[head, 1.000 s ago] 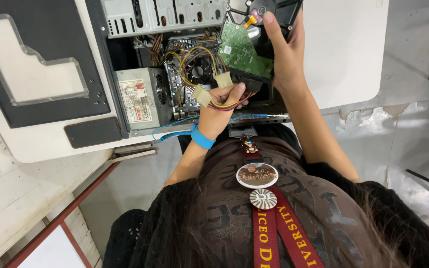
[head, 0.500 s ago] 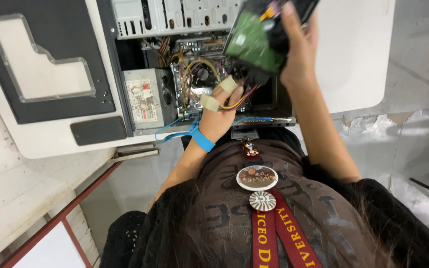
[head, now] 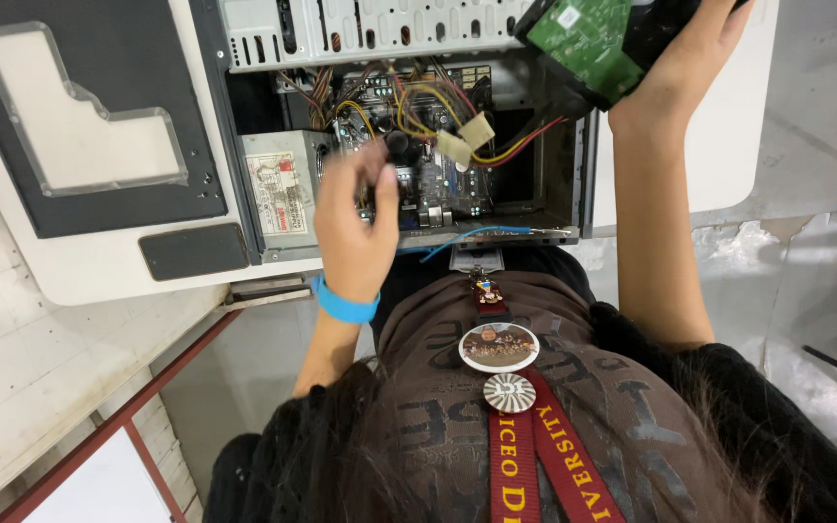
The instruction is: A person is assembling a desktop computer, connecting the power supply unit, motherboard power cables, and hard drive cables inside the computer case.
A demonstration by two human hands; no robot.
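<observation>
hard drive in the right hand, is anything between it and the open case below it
Yes. The hard drive, held in the right hand, hangs over the open computer case. Loose yellow, red and black cables with pale connectors cross the opening under it. The left hand hovers further left.

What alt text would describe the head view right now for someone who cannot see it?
The right hand lifts a hard drive, green circuit board showing, above an open computer case. The left hand, blue wristband on, hovers over loose yellow and red cables.
</observation>
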